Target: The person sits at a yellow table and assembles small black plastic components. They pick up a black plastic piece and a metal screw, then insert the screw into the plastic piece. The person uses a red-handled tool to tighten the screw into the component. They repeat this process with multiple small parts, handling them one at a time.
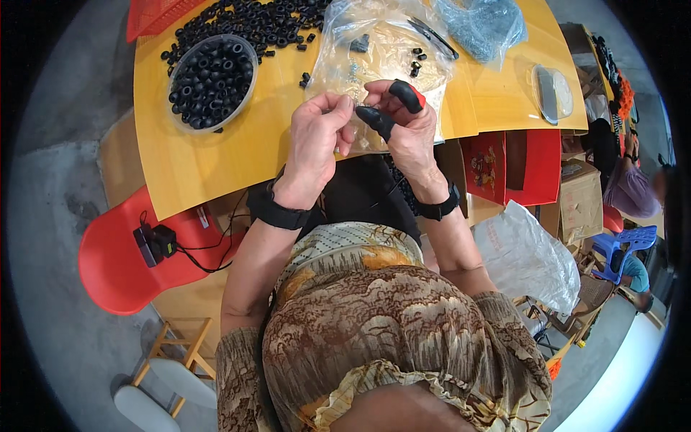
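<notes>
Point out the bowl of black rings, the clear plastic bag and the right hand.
bowl of black rings (177, 72): head view, left rim.
clear plastic bag (385, 54): head view, middle.
right hand (407, 133): head view, back.

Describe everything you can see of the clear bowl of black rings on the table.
The bowl is round, shallow and see-through, probably plastic. It stands upright on the yellow table, toward its far left side, and is filled almost to the rim with small black rings that look like rubber. More of the same rings lie loose on the table just behind it, some against its rim. Neither hand touches it.
</notes>
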{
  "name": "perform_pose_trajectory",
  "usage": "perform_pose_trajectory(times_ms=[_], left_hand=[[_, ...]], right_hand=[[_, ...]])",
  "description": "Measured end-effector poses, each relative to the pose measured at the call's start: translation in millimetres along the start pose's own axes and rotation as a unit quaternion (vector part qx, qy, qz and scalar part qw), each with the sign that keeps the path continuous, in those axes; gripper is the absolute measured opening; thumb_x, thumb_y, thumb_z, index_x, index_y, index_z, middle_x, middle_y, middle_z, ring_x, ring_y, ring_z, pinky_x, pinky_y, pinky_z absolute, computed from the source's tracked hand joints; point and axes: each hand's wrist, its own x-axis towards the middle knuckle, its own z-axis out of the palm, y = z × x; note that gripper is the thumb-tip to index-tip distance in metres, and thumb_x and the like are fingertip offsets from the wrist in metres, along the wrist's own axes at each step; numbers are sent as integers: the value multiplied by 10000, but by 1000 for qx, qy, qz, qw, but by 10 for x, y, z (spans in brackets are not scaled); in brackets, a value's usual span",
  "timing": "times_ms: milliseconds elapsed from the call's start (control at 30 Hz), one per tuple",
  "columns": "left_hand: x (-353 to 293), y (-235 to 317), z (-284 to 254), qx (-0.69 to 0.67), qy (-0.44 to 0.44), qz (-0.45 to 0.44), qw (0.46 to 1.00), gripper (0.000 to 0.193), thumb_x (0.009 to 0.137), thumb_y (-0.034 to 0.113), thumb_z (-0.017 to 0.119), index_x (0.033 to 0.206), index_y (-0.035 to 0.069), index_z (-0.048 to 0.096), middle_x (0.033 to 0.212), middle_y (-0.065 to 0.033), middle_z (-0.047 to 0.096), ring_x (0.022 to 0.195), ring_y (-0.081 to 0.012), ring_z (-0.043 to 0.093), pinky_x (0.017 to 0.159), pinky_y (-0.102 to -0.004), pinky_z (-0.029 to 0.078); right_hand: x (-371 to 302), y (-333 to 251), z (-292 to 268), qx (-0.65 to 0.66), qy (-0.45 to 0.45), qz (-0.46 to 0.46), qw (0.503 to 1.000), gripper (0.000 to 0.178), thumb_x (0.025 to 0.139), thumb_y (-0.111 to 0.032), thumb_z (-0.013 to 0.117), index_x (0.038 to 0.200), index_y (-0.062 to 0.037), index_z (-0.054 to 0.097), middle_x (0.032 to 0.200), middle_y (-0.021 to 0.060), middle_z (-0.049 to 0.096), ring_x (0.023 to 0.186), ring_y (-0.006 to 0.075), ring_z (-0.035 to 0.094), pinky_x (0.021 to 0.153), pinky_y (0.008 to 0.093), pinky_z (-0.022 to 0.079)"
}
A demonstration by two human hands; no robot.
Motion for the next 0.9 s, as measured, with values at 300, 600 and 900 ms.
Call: perform_pose_trajectory(times_ms=[300, 600, 900], left_hand=[[61, 7, -81, 11, -7, 3, 1000, 178, 892, 206, 574, 826, 46, 529, 595, -14, 495, 470, -82, 466, 395, -191, 333], [134, 26, -36, 57, -19, 23, 998, 327, 924, 218, 502, 1114, -48, 501, 784, -38, 546, 599, -95, 505, 493, -213, 401], [-172, 65, -150, -70, -142, 57, 986, 373, 948, 141, 417, 1250, -78, 420, 1070, -127, 553, 936, -174, 549, 826, -306, 460]], right_hand=[[86, 96, -75, -184, 70, -120, 973, 251, 728, 52, 658, 958, -44, 626, 827, 23, 606, 757, 95, 573, 620, 227, 431], [42, 143, -120, -67, 85, -70, 992, 225, 749, 62, 654, 949, -38, 634, 859, 20, 623, 771, 88, 574, 664, 226, 449], [-196, 6, -170, -80, 18, -113, 990, 146, 768, 63, 621, 881, -29, 636, 849, 52, 608, 810, 145, 580, 727, 262, 447]])
